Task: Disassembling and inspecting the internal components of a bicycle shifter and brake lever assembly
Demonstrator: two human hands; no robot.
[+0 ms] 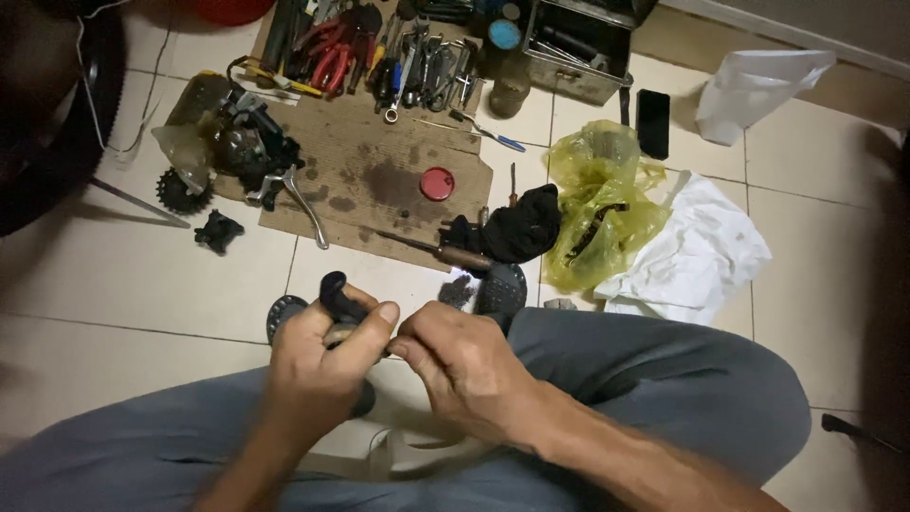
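My left hand (320,365) grips a short black rubbery cylinder, like a handlebar grip (337,296), whose rounded end sticks up past my thumb. My right hand (462,358) closes in against it from the right, fingertips pinched at the part's lower end next to my left thumb. Both hands hover over my knees in grey trousers, just above the tiled floor. What lies inside the palms is hidden.
A stained cardboard sheet (379,180) carries a red lid (437,183), a wooden-handled screwdriver (445,252), greasy bike parts (237,142) and several hand tools (379,57). A black cloth (521,226), yellow plastic bag (602,204), white cloth (701,251), phone (653,123) and metal toolbox (578,47) lie to the right.
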